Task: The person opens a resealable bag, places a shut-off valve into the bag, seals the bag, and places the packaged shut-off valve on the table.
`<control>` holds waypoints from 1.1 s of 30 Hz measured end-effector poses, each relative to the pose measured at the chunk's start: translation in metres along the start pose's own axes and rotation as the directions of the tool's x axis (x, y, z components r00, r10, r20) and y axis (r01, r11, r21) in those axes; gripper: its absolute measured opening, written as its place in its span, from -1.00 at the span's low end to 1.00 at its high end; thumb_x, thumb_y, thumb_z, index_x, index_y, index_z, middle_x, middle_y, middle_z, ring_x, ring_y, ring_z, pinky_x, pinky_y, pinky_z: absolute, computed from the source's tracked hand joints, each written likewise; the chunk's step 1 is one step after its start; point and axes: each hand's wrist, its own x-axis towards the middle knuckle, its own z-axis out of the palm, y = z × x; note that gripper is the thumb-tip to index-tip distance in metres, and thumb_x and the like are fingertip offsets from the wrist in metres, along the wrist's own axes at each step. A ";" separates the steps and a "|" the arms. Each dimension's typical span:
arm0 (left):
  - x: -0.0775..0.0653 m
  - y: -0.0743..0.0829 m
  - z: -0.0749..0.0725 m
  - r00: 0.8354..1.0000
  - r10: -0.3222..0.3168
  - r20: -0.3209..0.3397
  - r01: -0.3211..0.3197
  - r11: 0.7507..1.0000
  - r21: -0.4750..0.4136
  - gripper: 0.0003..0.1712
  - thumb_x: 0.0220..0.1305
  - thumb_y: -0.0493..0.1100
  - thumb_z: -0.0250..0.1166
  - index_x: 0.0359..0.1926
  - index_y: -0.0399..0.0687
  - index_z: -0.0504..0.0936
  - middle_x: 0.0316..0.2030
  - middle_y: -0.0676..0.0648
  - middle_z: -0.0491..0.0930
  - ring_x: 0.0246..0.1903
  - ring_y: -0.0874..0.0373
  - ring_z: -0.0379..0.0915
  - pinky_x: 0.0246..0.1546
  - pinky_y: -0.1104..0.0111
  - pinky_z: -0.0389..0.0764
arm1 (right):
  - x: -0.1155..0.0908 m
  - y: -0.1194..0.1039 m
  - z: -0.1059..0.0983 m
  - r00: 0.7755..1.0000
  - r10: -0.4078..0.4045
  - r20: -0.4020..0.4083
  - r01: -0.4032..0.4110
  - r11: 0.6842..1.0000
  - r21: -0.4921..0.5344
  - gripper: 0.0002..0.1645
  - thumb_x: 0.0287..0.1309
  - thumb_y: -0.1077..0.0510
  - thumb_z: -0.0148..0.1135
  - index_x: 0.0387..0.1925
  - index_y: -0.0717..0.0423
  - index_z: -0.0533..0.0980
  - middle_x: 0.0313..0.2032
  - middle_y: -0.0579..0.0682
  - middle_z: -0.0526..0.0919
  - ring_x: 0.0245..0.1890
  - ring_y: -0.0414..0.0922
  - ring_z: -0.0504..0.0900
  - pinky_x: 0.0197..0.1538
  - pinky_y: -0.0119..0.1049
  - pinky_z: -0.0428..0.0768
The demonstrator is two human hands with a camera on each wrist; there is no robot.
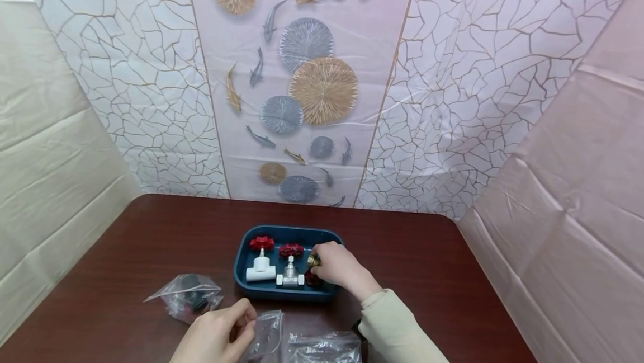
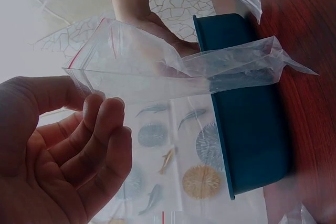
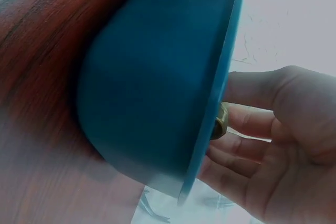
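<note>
My left hand (image 1: 218, 332) pinches the top edge of a clear zip bag (image 2: 142, 72) between thumb and fingers; the bag hangs open-sided in front of the tray and looks empty. My right hand (image 1: 339, 265) reaches into the right end of a blue tray (image 1: 282, 295), its fingers around a brass valve (image 1: 314, 261) with a dark red handwheel. Most of that valve is hidden by the hand and tray wall. Beside it in the tray stand a silver metal valve (image 1: 290, 276) and a white plastic valve (image 1: 261, 270), each with a red handwheel on top.
Left of the tray lies a clear bag (image 1: 188, 298) with a dark object and something red inside. More clear bags (image 1: 324, 348) lie at the table's near edge. Patterned cloth (image 1: 302, 128) hangs behind the dark red table (image 1: 402, 251).
</note>
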 end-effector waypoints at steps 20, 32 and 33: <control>0.003 -0.003 0.002 0.999 -0.009 -0.031 0.009 1.000 -0.020 -0.81 0.09 -0.22 0.28 -0.40 0.21 0.49 -0.69 0.37 0.25 -0.75 0.47 0.14 -0.68 0.50 0.26 | -0.042 -0.039 -0.051 0.962 -0.119 -0.247 0.179 0.955 0.237 -0.75 0.09 0.03 0.31 -0.16 -0.11 0.54 -0.32 -0.30 0.52 -0.41 -0.32 0.48 -0.35 -0.39 0.48; 0.004 -0.011 0.011 0.993 0.054 -0.108 -0.057 0.998 -0.031 -0.80 0.05 -0.26 0.31 -0.42 0.17 0.49 -0.70 0.39 0.26 -0.77 0.51 0.12 -0.72 0.52 0.25 | -0.077 -0.080 -0.055 0.850 -0.400 -0.344 0.503 0.810 0.302 -0.70 0.10 0.06 0.31 -0.10 -0.19 0.50 -0.22 -0.34 0.50 -0.30 -0.40 0.46 -0.28 -0.52 0.47; 0.004 -0.011 0.011 0.993 0.050 -0.107 -0.054 0.998 -0.030 -0.79 0.05 -0.27 0.31 -0.44 0.17 0.48 -0.70 0.38 0.26 -0.77 0.50 0.12 -0.72 0.52 0.25 | -0.080 -0.082 -0.054 0.841 -0.415 -0.347 0.519 0.800 0.301 -0.70 0.09 0.07 0.31 -0.10 -0.19 0.51 -0.21 -0.34 0.50 -0.30 -0.40 0.46 -0.28 -0.54 0.47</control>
